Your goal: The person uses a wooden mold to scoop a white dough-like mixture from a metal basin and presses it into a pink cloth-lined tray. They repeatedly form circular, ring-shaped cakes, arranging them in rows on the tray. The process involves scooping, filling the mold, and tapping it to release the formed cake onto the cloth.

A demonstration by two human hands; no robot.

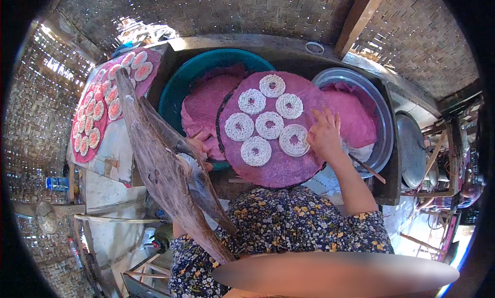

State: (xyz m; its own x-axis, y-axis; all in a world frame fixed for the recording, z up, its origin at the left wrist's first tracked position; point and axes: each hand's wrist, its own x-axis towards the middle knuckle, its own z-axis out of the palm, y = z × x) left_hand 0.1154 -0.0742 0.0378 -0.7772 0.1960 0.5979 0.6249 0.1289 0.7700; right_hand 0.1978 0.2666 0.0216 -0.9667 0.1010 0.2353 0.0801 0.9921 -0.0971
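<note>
A round tray covered in pink cloth lies in front of me, with several white, lacy, ring-shaped pieces on it. At its right side my right hand has thumb and finger pinched at the edge of a thin ring mould, which encircles the nearest right piece. The other fingers of that hand point up and apart. My left hand is left of the tray, beside pink cloth in a teal basin. A weathered wooden piece hides much of it, so its grip is unclear.
A metal basin with pink cloth stands at the right, a stick at its near edge. Pink-and-white round pieces lie on a board at the far left. A white ring rests on the back ledge, below woven walls.
</note>
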